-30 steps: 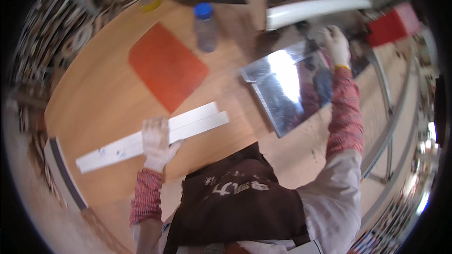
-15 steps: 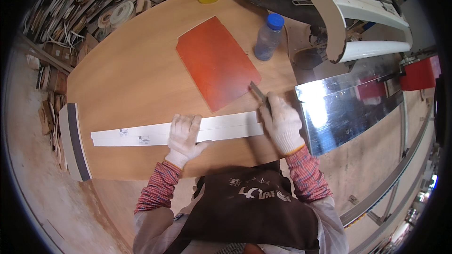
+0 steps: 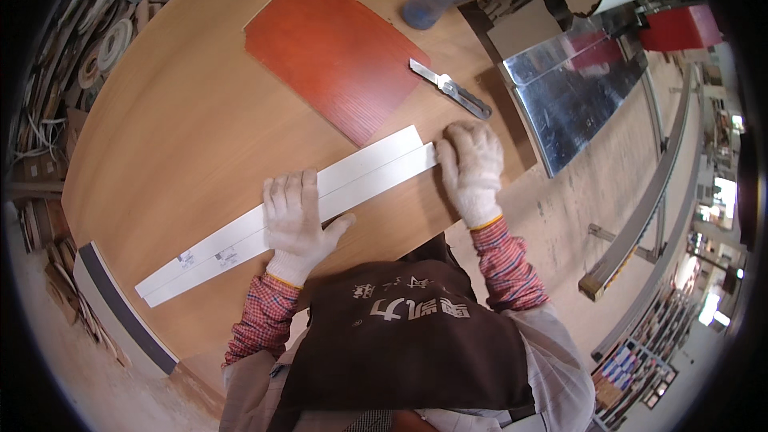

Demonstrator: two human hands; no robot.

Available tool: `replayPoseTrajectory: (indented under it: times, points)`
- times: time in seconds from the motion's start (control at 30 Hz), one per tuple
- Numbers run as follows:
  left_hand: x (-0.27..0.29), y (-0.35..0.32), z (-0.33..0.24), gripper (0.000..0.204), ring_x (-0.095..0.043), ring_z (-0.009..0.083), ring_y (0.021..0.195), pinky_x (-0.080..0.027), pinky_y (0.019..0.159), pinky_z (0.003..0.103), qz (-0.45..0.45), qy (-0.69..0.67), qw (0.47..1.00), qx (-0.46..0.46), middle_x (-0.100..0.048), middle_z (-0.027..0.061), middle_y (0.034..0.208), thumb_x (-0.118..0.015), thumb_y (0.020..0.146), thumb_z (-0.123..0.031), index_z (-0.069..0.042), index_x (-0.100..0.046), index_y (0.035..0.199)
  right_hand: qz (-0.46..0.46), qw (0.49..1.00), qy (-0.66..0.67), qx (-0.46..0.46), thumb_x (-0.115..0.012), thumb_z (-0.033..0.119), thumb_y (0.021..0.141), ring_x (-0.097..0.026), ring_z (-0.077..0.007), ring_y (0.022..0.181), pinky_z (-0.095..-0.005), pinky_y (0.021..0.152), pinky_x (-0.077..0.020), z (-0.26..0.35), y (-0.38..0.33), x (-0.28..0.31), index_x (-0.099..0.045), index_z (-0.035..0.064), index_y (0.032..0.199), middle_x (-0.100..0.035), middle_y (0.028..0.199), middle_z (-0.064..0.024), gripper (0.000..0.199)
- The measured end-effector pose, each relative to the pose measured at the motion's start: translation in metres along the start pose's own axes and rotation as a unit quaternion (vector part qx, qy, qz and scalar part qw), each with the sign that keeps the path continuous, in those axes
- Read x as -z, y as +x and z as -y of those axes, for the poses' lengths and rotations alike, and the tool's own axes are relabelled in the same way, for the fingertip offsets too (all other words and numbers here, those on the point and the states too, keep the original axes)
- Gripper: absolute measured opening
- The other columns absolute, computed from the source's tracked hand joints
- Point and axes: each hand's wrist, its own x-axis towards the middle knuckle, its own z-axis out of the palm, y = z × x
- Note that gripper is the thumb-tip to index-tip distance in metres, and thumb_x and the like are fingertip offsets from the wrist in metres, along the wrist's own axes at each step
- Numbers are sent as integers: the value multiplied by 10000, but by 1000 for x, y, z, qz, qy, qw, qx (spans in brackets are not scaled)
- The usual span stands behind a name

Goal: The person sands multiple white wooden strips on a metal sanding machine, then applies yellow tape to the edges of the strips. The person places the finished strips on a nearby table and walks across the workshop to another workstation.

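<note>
Over at the tabletop [image 3: 184,128], the person's left gloved hand [image 3: 298,224] lies flat across two white strips [image 3: 364,164] set side by side near the person, its fingers together and thumb apart. The right gloved hand [image 3: 472,172] curls at the right end of the nearer strip, though I can't tell whether its fingers pinch it. Just beyond lies a utility knife [image 3: 450,90], blade at the orange-red panel's [image 3: 332,52] right corner.

The gloved left hand [image 3: 293,220] lies flat, palm down — fingers together and pointing forward, thumb spread to the right. The gloved right hand [image 3: 475,166] sits farther forward, its fingers bent downward. Both forearms [image 3: 260,314] slant inward, wrists nearly straight.
</note>
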Motion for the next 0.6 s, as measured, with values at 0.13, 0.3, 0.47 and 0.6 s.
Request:
replayPoseTrajectory:
  times: [0.13,0.3,0.47,0.6]
  points:
    - [-6,1,2,946,-530,441,1229,-403,1126,597,0,-13,1000,-21,-561,245,1296,-922,704,-412,35,-510,1428,-36,999,10,-39,-749,162,891,-593,-419,1241,-546,1085,-443,29,-30,-26,-701,23,1163,-681,1252,-139,309]
    - [-5,4,4,936,-541,447,1181,-431,1089,578,-6,-15,1000,-26,-562,245,1257,-938,692,-370,35,-518,1425,-63,996,42,-46,-769,155,868,-569,-423,1276,-555,1096,-436,33,-34,-34,-689,18,1174,-672,1261,-144,345]
    - [-13,0,5,947,-553,449,1142,-444,1060,585,-21,-21,999,-17,-566,239,1208,-952,671,-338,31,-519,1427,-42,997,57,-44,-787,152,845,-557,-425,1295,-553,1099,-437,37,-33,-33,-690,22,1181,-666,1285,-138,373]
    - [-9,4,-1,945,-557,445,1142,-448,1057,587,-19,-10,999,-27,-567,239,1204,-957,663,-323,32,-523,1422,-37,997,59,-39,-785,136,836,-555,-428,1294,-555,1096,-441,33,-33,-32,-691,22,1181,-663,1291,-133,376]
